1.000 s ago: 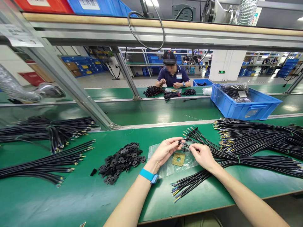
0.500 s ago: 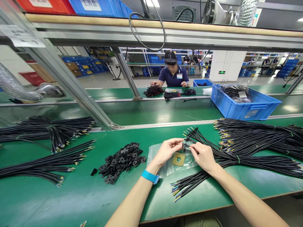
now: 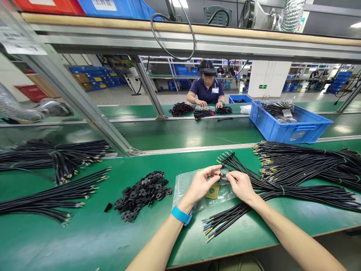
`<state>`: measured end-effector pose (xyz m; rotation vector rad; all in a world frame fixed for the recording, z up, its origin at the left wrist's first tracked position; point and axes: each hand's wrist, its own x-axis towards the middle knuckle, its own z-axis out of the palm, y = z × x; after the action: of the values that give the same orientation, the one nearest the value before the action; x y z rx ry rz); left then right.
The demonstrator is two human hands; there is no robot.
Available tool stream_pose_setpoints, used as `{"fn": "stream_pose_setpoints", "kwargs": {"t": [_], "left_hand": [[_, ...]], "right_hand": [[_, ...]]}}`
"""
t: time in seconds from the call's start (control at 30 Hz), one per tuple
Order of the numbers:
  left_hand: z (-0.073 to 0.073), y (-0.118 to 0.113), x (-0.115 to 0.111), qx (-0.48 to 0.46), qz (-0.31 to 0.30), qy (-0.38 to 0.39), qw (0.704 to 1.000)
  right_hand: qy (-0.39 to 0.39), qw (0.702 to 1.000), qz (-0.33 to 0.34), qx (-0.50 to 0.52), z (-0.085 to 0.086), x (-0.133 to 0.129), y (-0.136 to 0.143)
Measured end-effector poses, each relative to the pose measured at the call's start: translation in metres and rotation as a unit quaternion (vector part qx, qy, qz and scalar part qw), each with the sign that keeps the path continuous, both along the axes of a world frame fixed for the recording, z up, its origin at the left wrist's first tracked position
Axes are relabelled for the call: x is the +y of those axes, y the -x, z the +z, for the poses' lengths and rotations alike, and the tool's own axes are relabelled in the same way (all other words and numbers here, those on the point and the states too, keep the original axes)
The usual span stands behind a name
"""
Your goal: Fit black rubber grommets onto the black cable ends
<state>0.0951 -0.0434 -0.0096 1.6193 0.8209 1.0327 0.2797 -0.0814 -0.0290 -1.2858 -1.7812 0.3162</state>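
Observation:
My right hand [image 3: 241, 185] is closed, with thumb and forefinger pinching a black cable [image 3: 225, 176] close to its end. My left hand [image 3: 203, 183] meets it at the cable's tip, fingers pinched together; a small dark piece there is mostly hidden by the fingertips. Below both hands lies a clear plastic bag [image 3: 180, 185], bearing a yellowish square piece [image 3: 215, 194] with a hole, partly covered by my left hand. Black cables with bare coloured wire ends fan out from a tied bundle [image 3: 270, 188] under my right wrist. Several have small black pieces [image 3: 228, 158] near their tips.
Left of the bag is a pile of small black flat parts [image 3: 142, 195] with holes. More cable bundles lie at left [image 3: 50, 195] and right [image 3: 304, 162]. A blue bin [image 3: 296, 130] stands behind the metal rail. A co-worker [image 3: 207, 88] sits across the bench.
My left hand has shifted slightly right toward the cable tip and covers more of the yellowish piece. The co-worker's hands have come closer together. The view has shifted slightly.

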Motion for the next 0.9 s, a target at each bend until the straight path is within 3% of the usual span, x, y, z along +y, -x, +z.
{"fn": "stream_pose_setpoints", "kwargs": {"t": [0.27,0.57,0.67,0.77,0.9], "left_hand": [[0.001,-0.006,-0.008,0.026,0.016,-0.066,0.997],[0.003,-0.013,-0.011,0.061,0.02,-0.125,0.99],[0.007,-0.012,-0.009,0.009,0.019,-0.082,0.996],[0.009,-0.011,-0.006,-0.068,0.003,0.015,0.998],[0.005,-0.01,-0.002,-0.08,-0.021,0.117,0.99]], "right_hand": [[0.085,0.993,0.028,0.079,0.0,-0.001,0.002],[0.075,0.992,0.039,0.099,-0.008,0.005,0.002],[0.011,0.996,0.028,0.081,-0.004,0.005,0.002],[-0.053,0.998,0.007,0.025,0.001,0.004,0.001],[-0.091,0.993,0.002,-0.074,0.003,0.001,0.001]]}}
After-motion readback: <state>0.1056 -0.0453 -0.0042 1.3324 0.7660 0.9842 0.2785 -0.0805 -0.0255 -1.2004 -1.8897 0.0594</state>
